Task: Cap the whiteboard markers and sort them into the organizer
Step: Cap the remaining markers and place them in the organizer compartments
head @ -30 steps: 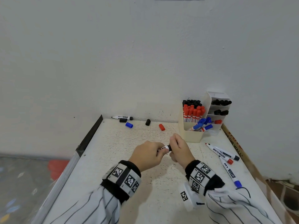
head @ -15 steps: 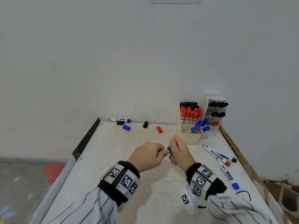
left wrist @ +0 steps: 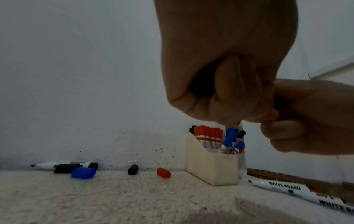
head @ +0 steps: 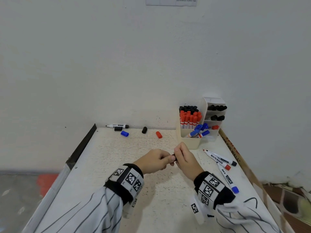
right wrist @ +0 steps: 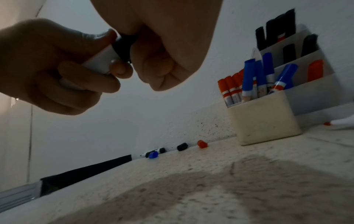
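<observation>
Both hands meet just above the table: the left hand (head: 155,161) wraps the white barrel of a marker (right wrist: 101,60), the right hand (head: 184,158) pinches its black cap (right wrist: 124,47). The marker lies roughly level, long axis hand to hand, capped end rightward (seating looks nearly finished). Right of the hands, three uncapped markers (head: 220,161) wait. Beyond, the organizer (head: 190,142) is well stocked; loose caps (head: 144,130) lie farther left.

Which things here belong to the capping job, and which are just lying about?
Job:
left hand gripping the white marker
right hand pinching its black cap
organizer
loose caps
uncapped markers

Lying about:
paper on the wall
cardboard strip
</observation>
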Available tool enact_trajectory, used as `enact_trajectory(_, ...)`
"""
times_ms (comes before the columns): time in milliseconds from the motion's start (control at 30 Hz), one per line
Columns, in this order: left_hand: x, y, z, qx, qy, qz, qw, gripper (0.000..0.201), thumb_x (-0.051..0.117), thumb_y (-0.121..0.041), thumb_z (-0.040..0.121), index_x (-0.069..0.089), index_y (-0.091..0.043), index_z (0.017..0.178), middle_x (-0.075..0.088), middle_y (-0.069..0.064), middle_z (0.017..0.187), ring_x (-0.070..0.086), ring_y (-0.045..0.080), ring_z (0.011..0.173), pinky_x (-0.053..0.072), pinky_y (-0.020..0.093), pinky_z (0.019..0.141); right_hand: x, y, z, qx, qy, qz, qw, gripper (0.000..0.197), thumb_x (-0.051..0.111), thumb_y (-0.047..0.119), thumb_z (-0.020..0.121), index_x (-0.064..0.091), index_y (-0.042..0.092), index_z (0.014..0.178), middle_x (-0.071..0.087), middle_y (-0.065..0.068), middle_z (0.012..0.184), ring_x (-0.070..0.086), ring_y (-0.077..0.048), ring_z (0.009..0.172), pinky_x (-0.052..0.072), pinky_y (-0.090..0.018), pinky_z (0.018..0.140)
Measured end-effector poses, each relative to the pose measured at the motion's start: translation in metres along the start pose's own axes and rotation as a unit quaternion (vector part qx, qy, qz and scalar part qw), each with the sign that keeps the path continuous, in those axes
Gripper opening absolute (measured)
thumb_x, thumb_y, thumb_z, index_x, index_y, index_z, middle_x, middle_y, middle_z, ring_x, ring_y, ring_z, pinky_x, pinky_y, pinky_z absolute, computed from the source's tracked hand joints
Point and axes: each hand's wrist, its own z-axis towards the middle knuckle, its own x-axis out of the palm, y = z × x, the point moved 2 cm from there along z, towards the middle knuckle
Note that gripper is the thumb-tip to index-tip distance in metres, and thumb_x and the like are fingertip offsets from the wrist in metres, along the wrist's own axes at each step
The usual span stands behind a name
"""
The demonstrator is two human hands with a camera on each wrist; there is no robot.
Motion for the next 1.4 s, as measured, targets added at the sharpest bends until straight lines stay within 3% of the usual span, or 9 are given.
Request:
enact_trajectory(167, 0.031, -0.013, 0.039, 0.024, -0.059, 0.029, 0.998, 0.029, 0.048, -0.045, 0.092, 0.065, -0.025, 0.106, 0.062, -0.003, 0.09, 0.054, 0.009, 0.083, 0.046, 0.034, 0.082, -0.056, 0.004, -0.003, -0.017, -0.032, -0.112, 0.993, 0.014, 0.045, 0.015, 0.095, 0.045, 0.021, 0.083, 0.05, 0.009, 0.069, 0.049, 0.003, 0.057, 0.039, -0.009, 0.058)
enact_trajectory(300, 0.069, -0.036, 0.067, -0.003, -0.17, 0.09, 0.981, 0.041, 0.049, -0.04, 0.092, 0.044, -0.028, 0.13, 0.036, 0.001, 0.132, 0.031, 0.019, 0.124, 0.027, 0.036, 0.101, -0.121, -0.003, -0.002, 0.01, -0.142, -0.195, 0.97, 0.012, 0.054, 0.017, 0.091, 0.053, 0.016, 0.102, 0.056, 0.004, 0.091, 0.053, -0.005, 0.068, 0.043, -0.012, 0.065)
enact_trajectory(400, 0.108, -0.053, 0.082, 0.025, -0.127, 0.099, 0.987, 0.032, 0.048, -0.03, 0.093, 0.048, -0.022, 0.124, 0.039, 0.002, 0.131, 0.035, 0.021, 0.124, 0.03, 0.036, 0.099, -0.16, -0.004, -0.008, 0.039, -0.216, -0.191, 0.957, 0.021, 0.054, 0.01, 0.09, 0.054, 0.013, 0.11, 0.058, -0.003, 0.102, 0.06, -0.02, 0.08, 0.052, -0.029, 0.075)
enact_trajectory(533, 0.161, -0.07, 0.097, 0.079, 0.073, 0.208, 0.972, 0.04, 0.039, -0.025, 0.097, 0.042, -0.022, 0.137, 0.03, -0.001, 0.147, 0.029, 0.026, 0.131, 0.026, 0.045, 0.106, -0.188, -0.007, -0.014, 0.045, -0.249, -0.191, 0.948, 0.024, 0.053, 0.006, 0.089, 0.054, 0.012, 0.111, 0.059, -0.005, 0.104, 0.062, -0.023, 0.086, 0.051, -0.027, 0.078)
enact_trajectory(667, 0.181, -0.076, 0.109, 0.102, 0.124, 0.31, 0.937, 0.045, 0.034, -0.028, 0.098, 0.032, -0.027, 0.143, 0.025, -0.004, 0.151, 0.027, 0.027, 0.133, 0.024, 0.047, 0.106, -0.196, -0.016, -0.014, 0.051, -0.255, -0.165, 0.951, 0.023, 0.053, 0.005, 0.089, 0.054, 0.016, 0.109, 0.06, -0.006, 0.105, 0.064, -0.024, 0.087, 0.054, -0.036, 0.084)
enact_trajectory(800, 0.177, -0.071, 0.112, 0.092, 0.118, 0.365, 0.919, 0.039, 0.034, -0.034, 0.096, 0.047, -0.03, 0.132, 0.037, 0.005, 0.133, 0.034, 0.027, 0.121, 0.033, 0.042, 0.099, -0.196, -0.023, -0.009, 0.034, -0.251, -0.174, 0.952, 0.023, 0.052, 0.003, 0.088, 0.054, 0.017, 0.108, 0.06, -0.004, 0.105, 0.062, -0.021, 0.088, 0.053, -0.033, 0.083)
enact_trajectory(933, 0.166, -0.066, 0.11, 0.017, 0.067, 0.361, 0.93, 0.037, 0.041, -0.034, 0.093, 0.056, -0.011, 0.119, 0.036, 0.011, 0.129, 0.042, 0.029, 0.115, 0.043, 0.04, 0.09, -0.194, -0.021, 0.002, -0.009, -0.267, -0.187, 0.945, 0.023, 0.053, 0.002, 0.088, 0.055, 0.011, 0.109, 0.059, -0.001, 0.102, 0.06, -0.016, 0.089, 0.045, -0.01, 0.072)
enact_trajectory(1133, 0.137, -0.041, 0.107, -0.099, 0.023, 0.262, 0.96, 0.033, 0.051, -0.013, 0.088, 0.046, -0.007, 0.12, 0.046, 0.011, 0.124, 0.053, 0.027, 0.111, 0.046, 0.032, 0.09, -0.19, -0.018, 0.029, -0.076, -0.308, -0.191, 0.929, 0.025, 0.054, 0.001, 0.087, 0.056, 0.006, 0.111, 0.058, -0.001, 0.101, 0.06, -0.015, 0.086, 0.049, -0.019, 0.078)
enact_trajectory(1400, 0.097, -0.007, 0.098, -0.158, 0.03, 0.136, 0.978, 0.05, 0.059, -0.023, 0.082, 0.038, -0.015, 0.127, 0.047, 0.009, 0.124, 0.055, 0.025, 0.107, 0.049, 0.031, 0.085, -0.182, -0.029, 0.064, -0.102, -0.32, -0.258, 0.906, 0.021, 0.059, 0.0, 0.084, 0.061, 0.003, 0.106, 0.061, -0.011, 0.101, 0.059, -0.019, 0.084, 0.043, -0.02, 0.075)
